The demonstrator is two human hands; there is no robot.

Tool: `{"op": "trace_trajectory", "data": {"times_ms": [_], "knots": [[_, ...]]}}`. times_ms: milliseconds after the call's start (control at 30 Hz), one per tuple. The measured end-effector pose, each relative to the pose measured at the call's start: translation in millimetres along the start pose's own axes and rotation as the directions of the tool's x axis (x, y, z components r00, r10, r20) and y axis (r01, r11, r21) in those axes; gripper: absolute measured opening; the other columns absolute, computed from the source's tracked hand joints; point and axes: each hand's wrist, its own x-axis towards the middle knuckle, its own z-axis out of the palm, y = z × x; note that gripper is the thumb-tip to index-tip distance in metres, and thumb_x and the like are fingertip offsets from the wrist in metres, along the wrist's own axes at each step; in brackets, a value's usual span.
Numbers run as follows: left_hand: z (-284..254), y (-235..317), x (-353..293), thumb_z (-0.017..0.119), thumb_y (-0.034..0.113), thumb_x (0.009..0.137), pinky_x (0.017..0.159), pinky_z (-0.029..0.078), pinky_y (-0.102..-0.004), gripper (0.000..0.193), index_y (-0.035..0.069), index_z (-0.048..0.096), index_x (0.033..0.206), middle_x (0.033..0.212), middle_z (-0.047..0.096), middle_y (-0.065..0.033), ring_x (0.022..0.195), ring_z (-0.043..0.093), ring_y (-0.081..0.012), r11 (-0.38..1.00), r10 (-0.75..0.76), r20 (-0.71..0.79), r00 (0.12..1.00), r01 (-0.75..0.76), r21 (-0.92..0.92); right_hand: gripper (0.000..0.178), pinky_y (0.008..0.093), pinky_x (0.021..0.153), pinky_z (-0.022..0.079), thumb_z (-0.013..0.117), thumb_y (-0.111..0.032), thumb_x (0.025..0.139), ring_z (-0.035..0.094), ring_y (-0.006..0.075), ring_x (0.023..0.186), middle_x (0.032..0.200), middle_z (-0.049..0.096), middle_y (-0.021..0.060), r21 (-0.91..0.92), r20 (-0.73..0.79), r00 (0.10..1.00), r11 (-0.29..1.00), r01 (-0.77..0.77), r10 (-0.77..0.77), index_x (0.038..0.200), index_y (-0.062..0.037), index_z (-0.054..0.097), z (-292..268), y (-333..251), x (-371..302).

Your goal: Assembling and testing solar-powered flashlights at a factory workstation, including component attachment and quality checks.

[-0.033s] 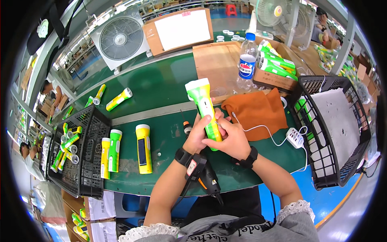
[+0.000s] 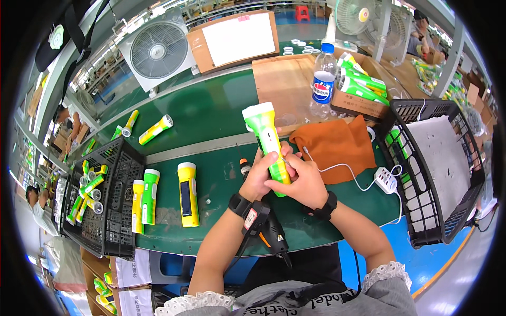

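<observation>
I see the left hand point(image 2: 257, 178) curled round a flashlight point(image 2: 268, 134), right hand point(image 2: 310, 184) half-closed against it, grip unclear; green table point(image 2: 219, 179) beneath, box fan point(image 2: 157, 51) at eleven o'clock, blue floor point(image 2: 427, 260) at four.

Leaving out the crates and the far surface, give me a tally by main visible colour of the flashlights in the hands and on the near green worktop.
Yellow flashlights: 2
Green flashlight: 1
Held green-and-yellow flashlight: 1
Total: 4

Green-yellow-white flashlight point(image 2: 268, 136), orange-brown cloth point(image 2: 337, 150), dark green tabletop point(image 2: 217, 181)
</observation>
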Motion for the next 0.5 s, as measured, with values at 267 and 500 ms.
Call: {"op": "trace_trajectory", "data": {"times_ms": [267,500], "knots": [[2.3,1.0,-0.1,0.064,0.025,0.076,0.101,0.031,-0.0449,0.065,0.012,0.026,0.126,0.083,0.044,-0.0015,0.083,0.050,-0.0149,0.999,0.043,-0.072,0.996,-0.043,0.000,0.031,0.0278,0.048,0.038,0.073,-0.020,0.066,0.041,0.0153,0.045,0.051,0.037,0.0041,0.077,-0.028,0.995,0.993,-0.089,0.091,0.075,-0.0016,0.049,4.7,2.8,3.6],[-1.1,-1.3,2.7,0.066,0.022,0.075,0.102,0.032,-0.0442,0.067,0.009,0.026,0.127,0.083,0.046,-0.0034,0.081,0.054,-0.0150,0.996,0.093,-0.048,0.995,-0.094,-0.010,0.029,0.0268,0.047,0.036,0.072,-0.018,0.067,0.040,0.0138,0.046,0.051,0.036,0.0029,0.134,-0.049,0.995,0.988,-0.077,0.085,0.075,-0.0018,0.050,4.4,1.3,4.1]]}}
